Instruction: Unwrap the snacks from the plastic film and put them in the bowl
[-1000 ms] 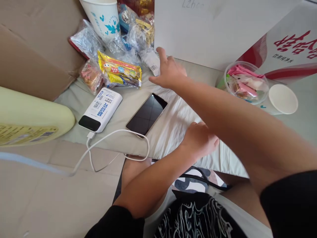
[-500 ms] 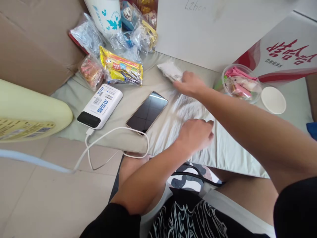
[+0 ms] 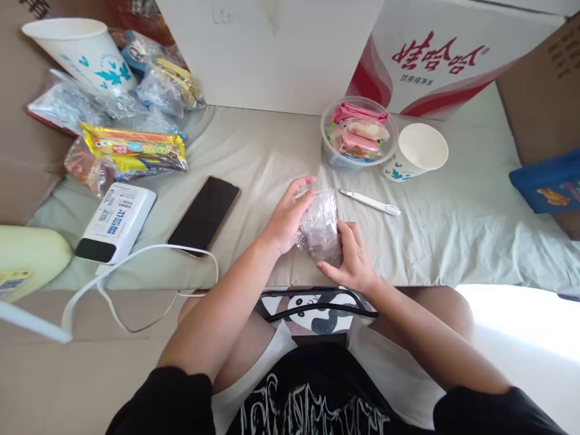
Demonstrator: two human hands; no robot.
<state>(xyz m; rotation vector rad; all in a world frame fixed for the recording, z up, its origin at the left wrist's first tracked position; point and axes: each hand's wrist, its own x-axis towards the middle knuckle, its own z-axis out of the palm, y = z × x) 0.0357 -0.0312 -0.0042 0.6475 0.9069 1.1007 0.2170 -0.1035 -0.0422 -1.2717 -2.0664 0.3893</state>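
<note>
A small bundle in crinkled clear plastic wrap [image 3: 319,223] sits between my hands over the front of the cloth-covered surface [image 3: 272,142]. My left hand [image 3: 289,216] grips its left side, with thumb and index finger near the upper edge. At the lower right, my right hand [image 3: 351,254] holds the bundle with the thumb along its near end. What the wrap contains cannot be made out. Just right of the bundle lies a slim white craft knife [image 3: 370,202] with a narrow metal tip.
A phone [image 3: 203,214] and a white power bank [image 3: 116,220] with a cable lie left. Snack packets [image 3: 136,151] and a paper cup [image 3: 86,57] crowd the back left. A tub of packets [image 3: 357,133] and another cup [image 3: 421,148] stand back right, before boxes [image 3: 276,54].
My right hand has come back from the far side, where it held a white packet, and both hands now grip the clear-wrapped bundle. My left hand has opened from a fist. The view has turned right.
</note>
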